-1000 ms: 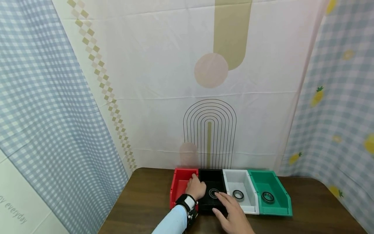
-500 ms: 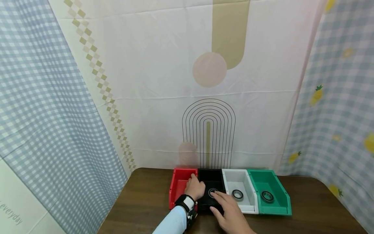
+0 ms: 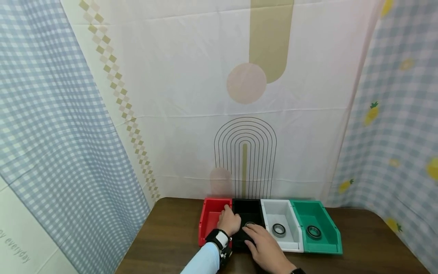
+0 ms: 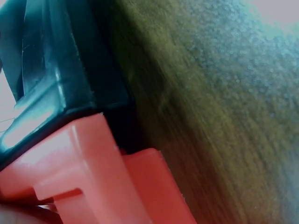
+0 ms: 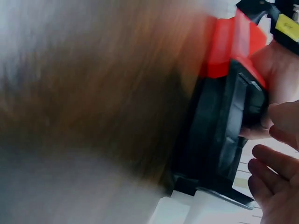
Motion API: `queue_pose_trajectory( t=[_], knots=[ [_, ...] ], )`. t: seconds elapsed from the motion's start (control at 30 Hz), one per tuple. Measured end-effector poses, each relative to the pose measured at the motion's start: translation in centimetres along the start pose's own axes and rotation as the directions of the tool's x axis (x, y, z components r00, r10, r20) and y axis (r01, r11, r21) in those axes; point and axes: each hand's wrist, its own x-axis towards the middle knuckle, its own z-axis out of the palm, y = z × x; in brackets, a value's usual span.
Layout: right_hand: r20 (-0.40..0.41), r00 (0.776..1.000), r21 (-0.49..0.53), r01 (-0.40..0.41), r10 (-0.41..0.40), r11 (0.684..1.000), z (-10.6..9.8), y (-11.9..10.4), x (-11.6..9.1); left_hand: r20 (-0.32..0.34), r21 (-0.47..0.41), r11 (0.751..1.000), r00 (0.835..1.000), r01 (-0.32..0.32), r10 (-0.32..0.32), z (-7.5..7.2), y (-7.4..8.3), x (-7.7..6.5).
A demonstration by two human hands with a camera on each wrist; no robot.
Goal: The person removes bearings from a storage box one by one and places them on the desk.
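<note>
A red bin [image 3: 213,218] and a black bin [image 3: 247,208] stand side by side on the table. My left hand [image 3: 229,222] reaches across their adjoining walls and grips there, fingers bent over the red bin's side. Inside the black bin lies a ring-shaped bearing [image 3: 250,223], mostly covered by my right hand. That right hand [image 3: 265,245] hangs over the black bin's front, fingers loosely spread and thumb apart, fingertips right at the bearing. In the right wrist view its fingers [image 5: 275,163] look relaxed, beside the black bin [image 5: 212,130].
To the right, a white bin [image 3: 273,212] holds a bearing [image 3: 278,230], and a green bin [image 3: 304,211] holds another bearing [image 3: 313,232]. The brown wooden table [image 3: 164,232] extends on both sides. A patterned cloth [image 3: 184,152] hangs behind the row.
My right hand has shifted left over the black bin and now hides more of its bearing. The left hand stays where it was.
</note>
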Motion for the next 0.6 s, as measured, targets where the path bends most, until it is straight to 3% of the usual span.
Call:
queue_pose_trajectory(
  t=[0.27, 0.43, 0.6],
  knots=[
    [0.088, 0.996, -0.086, 0.025, -0.018, 0.996, 1.0, 0.2, 1.1, -0.016, -0.002, 1.000, 1.000, 0.009, -0.009, 0.2, -0.1, 0.0],
    [0.119, 0.990, -0.043, -0.066, 0.070, 0.997, 1.6, 0.0, 2.4, -0.010, -0.019, 1.000, 1.000, 0.012, -0.013, 0.2, -0.2, 0.1],
    [0.095, 0.986, 0.006, -0.140, 0.139, 0.990, 2.1, -0.4, 3.8, 0.004, -0.026, 1.000, 1.000, 0.016, -0.016, 0.1, -0.3, 0.1]
  ],
)
